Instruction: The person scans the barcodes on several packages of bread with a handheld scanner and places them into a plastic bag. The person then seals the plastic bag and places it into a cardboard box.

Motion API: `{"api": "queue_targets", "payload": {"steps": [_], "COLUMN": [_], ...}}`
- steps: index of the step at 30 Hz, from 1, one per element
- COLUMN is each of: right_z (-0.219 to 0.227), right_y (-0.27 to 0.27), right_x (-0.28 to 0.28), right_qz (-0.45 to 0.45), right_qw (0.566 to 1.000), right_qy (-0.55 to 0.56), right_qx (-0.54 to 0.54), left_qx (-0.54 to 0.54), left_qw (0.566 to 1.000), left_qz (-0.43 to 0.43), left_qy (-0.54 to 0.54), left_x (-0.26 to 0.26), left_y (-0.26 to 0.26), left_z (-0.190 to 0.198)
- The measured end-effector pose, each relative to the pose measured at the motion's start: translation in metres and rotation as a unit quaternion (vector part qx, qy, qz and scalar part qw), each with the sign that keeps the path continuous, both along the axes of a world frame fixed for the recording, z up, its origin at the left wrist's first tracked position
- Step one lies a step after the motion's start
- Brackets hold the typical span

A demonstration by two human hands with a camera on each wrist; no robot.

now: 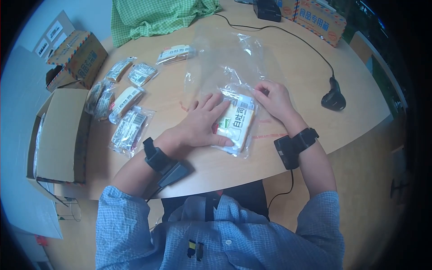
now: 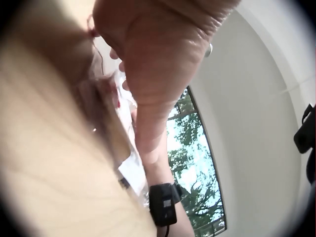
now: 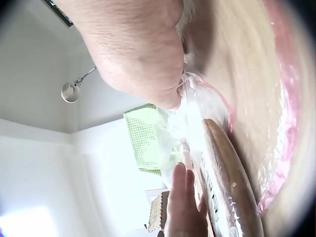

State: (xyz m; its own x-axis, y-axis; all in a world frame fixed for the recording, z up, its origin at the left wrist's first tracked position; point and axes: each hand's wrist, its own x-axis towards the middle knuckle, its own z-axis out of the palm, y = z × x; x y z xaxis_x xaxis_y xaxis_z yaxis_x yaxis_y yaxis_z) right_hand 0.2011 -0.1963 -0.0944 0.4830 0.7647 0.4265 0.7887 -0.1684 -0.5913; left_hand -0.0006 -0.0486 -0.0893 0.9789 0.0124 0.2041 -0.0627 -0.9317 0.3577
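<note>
A wrapped pack of sliced white bread (image 1: 243, 118) lies on the table in front of the person, its printed face up. Across its left side spreads the left hand (image 1: 202, 119), fingers extended, thumb along the near edge. The right hand (image 1: 275, 99) pinches clear film at the pack's far right corner; the right wrist view shows the thumb side of this right hand (image 3: 143, 54) close at the film. Beyond the pack a large clear plastic bag (image 1: 220, 56) lies flat, and a pink strip (image 3: 284, 84) runs along the film beside the bread.
Several more wrapped bread packs (image 1: 130, 128) lie at the left, one pack (image 1: 174, 54) farther back. An open carton (image 1: 63, 135) stands at the left edge, another box (image 1: 85, 58) behind it. A green checked cloth (image 1: 153, 20) lies at the back, a corded barcode scanner (image 1: 333, 96) at the right.
</note>
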Motion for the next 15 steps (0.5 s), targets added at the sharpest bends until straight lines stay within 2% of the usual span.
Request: {"api": "queue_targets", "payload": {"steps": [1,3,5,7,8,10,11,13,15], "right_z": [0.001,0.005,0.014,0.024,0.023,0.015,0.012,0.007,0.007], "right_y": [0.001,0.0,-0.002,-0.002,-0.003,0.0,0.001,0.001,0.0], "right_x": [-0.001,-0.005,-0.012,-0.019,-0.02,-0.02,-0.017,-0.013,-0.011], "right_qz": [0.007,0.005,0.001,-0.007,-0.001,0.025,0.03,0.025,0.039], "right_qw": [1.0,0.999,0.996,0.959,0.958,0.986,0.986,0.992,0.994], "right_qy": [-0.002,-0.016,-0.03,-0.193,-0.194,-0.124,-0.123,-0.087,-0.049], "right_qx": [0.005,0.041,0.079,0.209,0.212,0.105,0.107,0.086,0.084], "left_qx": [0.054,0.065,0.075,0.093,0.109,0.11,0.108,0.129,0.088], "left_qw": [0.998,0.998,0.995,0.993,0.992,0.992,0.993,0.991,0.996], "left_qz": [0.008,0.019,0.03,0.033,0.036,0.019,-0.012,-0.015,-0.013], "left_qy": [0.02,0.009,0.065,0.059,0.058,0.054,0.048,0.031,0.012], "left_x": [0.0,0.002,0.003,0.003,0.002,-0.001,0.0,0.001,0.008], "left_y": [-0.003,-0.007,-0.01,-0.013,-0.014,-0.014,-0.015,-0.016,-0.014], "left_z": [-0.002,-0.002,0.004,0.004,0.004,0.007,0.009,0.009,0.012]}}
